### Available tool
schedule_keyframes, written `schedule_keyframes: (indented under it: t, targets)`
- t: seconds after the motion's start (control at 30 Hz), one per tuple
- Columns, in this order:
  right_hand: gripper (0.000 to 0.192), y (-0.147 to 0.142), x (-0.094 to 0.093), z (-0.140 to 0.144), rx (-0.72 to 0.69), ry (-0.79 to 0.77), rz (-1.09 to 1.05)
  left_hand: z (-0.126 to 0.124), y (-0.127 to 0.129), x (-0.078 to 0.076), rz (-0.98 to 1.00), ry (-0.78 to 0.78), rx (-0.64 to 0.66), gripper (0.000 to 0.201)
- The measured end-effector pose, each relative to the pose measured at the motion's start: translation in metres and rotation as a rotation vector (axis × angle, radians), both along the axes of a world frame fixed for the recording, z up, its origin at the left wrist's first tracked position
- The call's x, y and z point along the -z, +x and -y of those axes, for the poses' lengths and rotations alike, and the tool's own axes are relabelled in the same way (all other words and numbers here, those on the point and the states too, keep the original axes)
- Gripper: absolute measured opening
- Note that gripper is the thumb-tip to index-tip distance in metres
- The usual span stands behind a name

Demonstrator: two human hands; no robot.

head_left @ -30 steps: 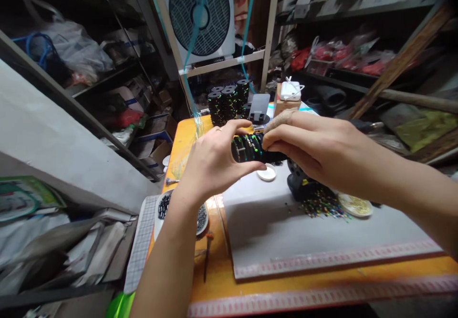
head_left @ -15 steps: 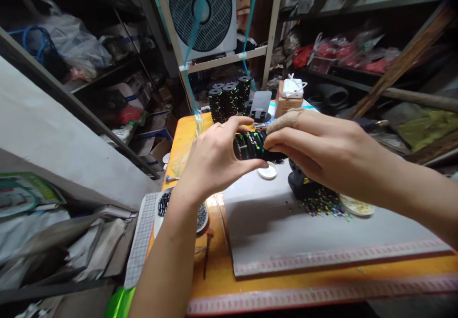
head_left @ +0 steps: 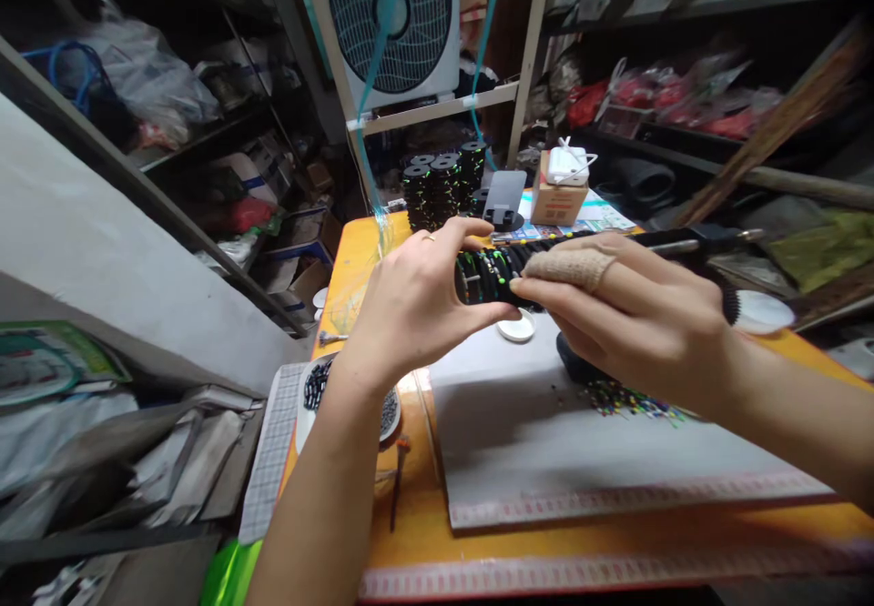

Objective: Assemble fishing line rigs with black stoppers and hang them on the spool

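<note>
The stack of black beaded bracelets (head_left: 492, 277) is a dark roll flecked with green and yellow beads, lying sideways in the air above the grey mat (head_left: 546, 424) that covers the orange table (head_left: 423, 533). We hold it at chest level between both hands, in front of taller stacks of the same bracelets (head_left: 443, 189) at the table's far edge.

Our left hand (head_left: 416, 306) closes on the roll's left end, thumb beneath and fingers curled over the top; a ring sits on one finger. Our right hand (head_left: 635, 324) closes on its right end, pinching with the thumb and a forefinger wrapped in a tan bandage (head_left: 570, 267). The roll spans the gap between the two grips and touches nothing else.

Below the right hand lies a scatter of coloured beads (head_left: 632, 401), and under the roll a small white dish (head_left: 517, 326). A bowl of dark beads (head_left: 320, 388) sits beside our left wrist. Behind stand a white fan (head_left: 396, 19) and a small cardboard box (head_left: 558, 198).

We can read no writing anywhere; labels are too blurred.
</note>
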State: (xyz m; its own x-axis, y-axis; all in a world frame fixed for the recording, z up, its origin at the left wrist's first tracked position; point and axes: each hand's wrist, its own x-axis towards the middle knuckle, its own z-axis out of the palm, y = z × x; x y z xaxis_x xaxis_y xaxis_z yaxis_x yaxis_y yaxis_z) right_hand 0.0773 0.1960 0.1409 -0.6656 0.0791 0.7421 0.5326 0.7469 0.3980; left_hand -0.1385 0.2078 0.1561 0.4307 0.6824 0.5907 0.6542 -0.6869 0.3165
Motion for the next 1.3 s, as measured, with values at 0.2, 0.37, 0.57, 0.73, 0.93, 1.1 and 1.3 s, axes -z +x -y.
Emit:
schedule_keyframes:
  t: [0.2,0.37,0.57,0.73,0.93,1.1,1.3]
  targets:
    - [0.025,0.006,0.005,-0.005,-0.052,0.099,0.037,0.0,0.001,0.0,0.002,0.0,-0.005,0.059]
    - [0.034,0.018,0.017,0.002,0.11,0.18,0.122,0.0,0.001,0.0,-0.002,0.002,0.009,0.058]
    - [0.045,0.043,0.049,0.042,0.187,-0.124,0.093,0.002,-0.002,-0.004,-0.049,0.021,0.008,0.057]
    - [0.028,0.05,0.093,0.06,0.419,-0.566,0.138,0.005,-0.01,-0.008,-0.101,0.088,-0.005,0.049]
    - [0.021,0.047,0.124,0.057,0.47,-0.638,0.031,0.007,-0.015,-0.011,-0.134,0.027,-0.027,0.053]
    - [0.028,0.051,0.132,0.057,0.372,-0.66,-0.011,0.007,-0.014,-0.012,-0.121,-0.073,-0.021,0.047]
    - [0.027,0.051,0.135,0.053,0.298,-0.658,-0.036,0.007,-0.015,-0.013,-0.054,-0.119,0.039,0.04]
